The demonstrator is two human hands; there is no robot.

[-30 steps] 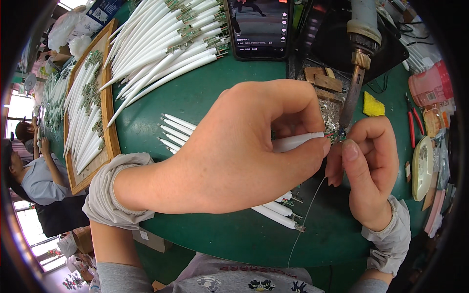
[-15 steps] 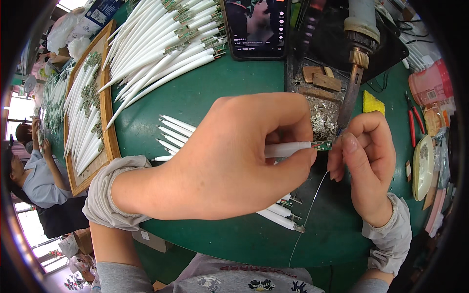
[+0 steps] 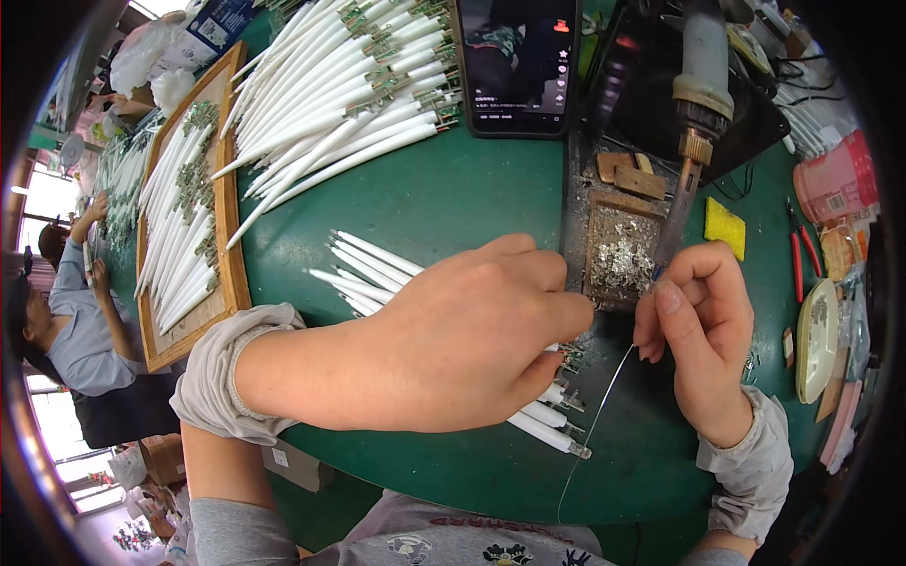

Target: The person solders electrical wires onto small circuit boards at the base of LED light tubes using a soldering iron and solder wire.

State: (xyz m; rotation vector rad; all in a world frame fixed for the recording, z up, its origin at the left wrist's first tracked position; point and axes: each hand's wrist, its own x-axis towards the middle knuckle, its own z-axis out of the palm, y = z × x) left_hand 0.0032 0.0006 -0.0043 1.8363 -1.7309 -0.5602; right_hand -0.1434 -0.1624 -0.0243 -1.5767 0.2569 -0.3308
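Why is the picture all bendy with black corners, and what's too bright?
Head view: the fisheye lens bows straight edges near the rim, like the wooden tray's, and leaves black corners; head view: a window at far left glares white; head view: the left hand and right hand look fairly clear.

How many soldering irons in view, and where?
1: the soldering iron slants down from the top edge, right of the phone, its tip by the right hand's fingers. Background clutter could hide others.
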